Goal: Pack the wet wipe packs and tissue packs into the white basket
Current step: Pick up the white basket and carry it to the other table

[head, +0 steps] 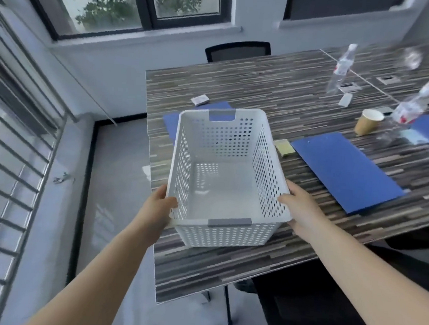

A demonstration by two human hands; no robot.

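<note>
Currently: white basket (229, 171) held over near left corner of striped table (276, 95), both long sides gripped near the front end. Left hand (158, 209) curled round left rim, thumb hooked inside over the perforated wall, fingers hidden behind it. Right hand (300, 206) clasped on right rim, thumb tip resting inside, fingers wrapped outside. Whether basket bottom touches the tabletop or hangs just above: cannot tell. Inside of basket bare, dotted light on its floor. Grey handle inserts at near and far short ends.

No wipe or tissue pack identified with certainty. Small white wrapped packet (200, 100) lying flat on table beyond the basket's far left corner; possibly a pack, too blurred to say.

Elsewhere on table: blue folder (347, 171) flat to the right of basket, well apart from right hand. Second blue sheet (170, 123) partly hidden under or behind basket's far left. Yellow sticky-note pad (284, 147) between basket and folder, just beside basket wall. Paper cup (368, 122) tilted in the wide-angle view, far right. Two clear plastic bottles (342, 67) (413, 105), blurred. Black chair (237, 51) at far table edge, under window (133, 4).
</note>
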